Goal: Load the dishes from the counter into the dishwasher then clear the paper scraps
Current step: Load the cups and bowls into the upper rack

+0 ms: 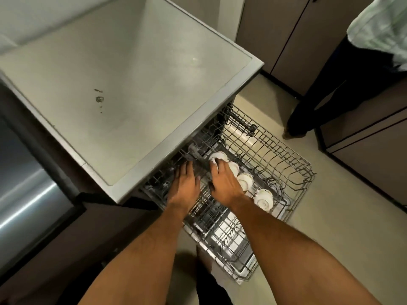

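Four cups point(245, 181) racked mid-frame, right hand point(223, 183) gripping the farthest cup point(218, 158), left hand point(185, 183) flat on dishwasher rack point(286, 159), table point(110, 89) scraps uncleared

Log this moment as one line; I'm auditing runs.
phase: loading | right hand: gripping cup | left hand: open over upper rack

Counter point(123, 89) hides rack point(275, 164) rear; bystander point(352, 73) cropped at edge

A pale, glossy counter point(123, 89) fills the upper left of the frame, catching soft overhead light. Beige floor point(343, 227) spreads at lower right. Brown cabinet doors point(284, 34) stand along the top right, another person's dark trouser leg point(326, 89) beside them.
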`<act>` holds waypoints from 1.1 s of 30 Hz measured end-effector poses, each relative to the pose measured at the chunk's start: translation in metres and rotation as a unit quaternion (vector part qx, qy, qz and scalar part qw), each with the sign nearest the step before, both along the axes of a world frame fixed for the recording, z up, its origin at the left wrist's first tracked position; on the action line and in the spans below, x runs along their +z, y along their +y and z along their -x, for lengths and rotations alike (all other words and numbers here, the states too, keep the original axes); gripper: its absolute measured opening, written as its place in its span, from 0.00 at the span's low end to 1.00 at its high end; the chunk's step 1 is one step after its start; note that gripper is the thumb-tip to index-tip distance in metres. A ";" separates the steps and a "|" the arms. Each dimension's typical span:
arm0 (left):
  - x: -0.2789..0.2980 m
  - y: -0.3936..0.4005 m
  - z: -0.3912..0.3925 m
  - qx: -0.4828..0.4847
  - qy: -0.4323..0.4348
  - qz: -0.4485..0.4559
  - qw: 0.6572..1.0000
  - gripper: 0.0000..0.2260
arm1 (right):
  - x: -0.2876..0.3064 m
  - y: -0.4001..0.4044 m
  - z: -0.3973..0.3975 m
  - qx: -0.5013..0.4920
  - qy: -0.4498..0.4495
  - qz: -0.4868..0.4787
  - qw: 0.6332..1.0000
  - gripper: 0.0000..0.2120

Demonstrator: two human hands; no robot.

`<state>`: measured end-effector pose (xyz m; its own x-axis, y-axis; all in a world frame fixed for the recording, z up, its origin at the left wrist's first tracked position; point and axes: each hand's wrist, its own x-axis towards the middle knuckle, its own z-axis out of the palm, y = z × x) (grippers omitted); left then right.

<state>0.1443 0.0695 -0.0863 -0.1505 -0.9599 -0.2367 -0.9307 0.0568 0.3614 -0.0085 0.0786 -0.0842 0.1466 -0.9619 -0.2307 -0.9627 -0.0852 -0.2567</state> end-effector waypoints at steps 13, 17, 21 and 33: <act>0.075 0.132 -0.112 -0.022 -0.022 0.114 0.993 0.26 | 0.070 0.112 -0.103 0.058 0.047 0.055 0.996 0.36; 0.097 0.167 -0.152 -0.009 -0.019 0.132 0.991 0.26 | 0.095 0.136 -0.145 0.075 0.057 0.074 0.993 0.31; 0.126 0.185 -0.203 0.010 -0.009 0.175 0.984 0.25 | 0.122 0.143 -0.196 0.110 0.057 0.119 0.985 0.30; 0.186 0.179 -0.351 0.167 -0.021 0.238 0.957 0.26 | 0.197 0.104 -0.351 0.209 -0.021 0.190 0.959 0.30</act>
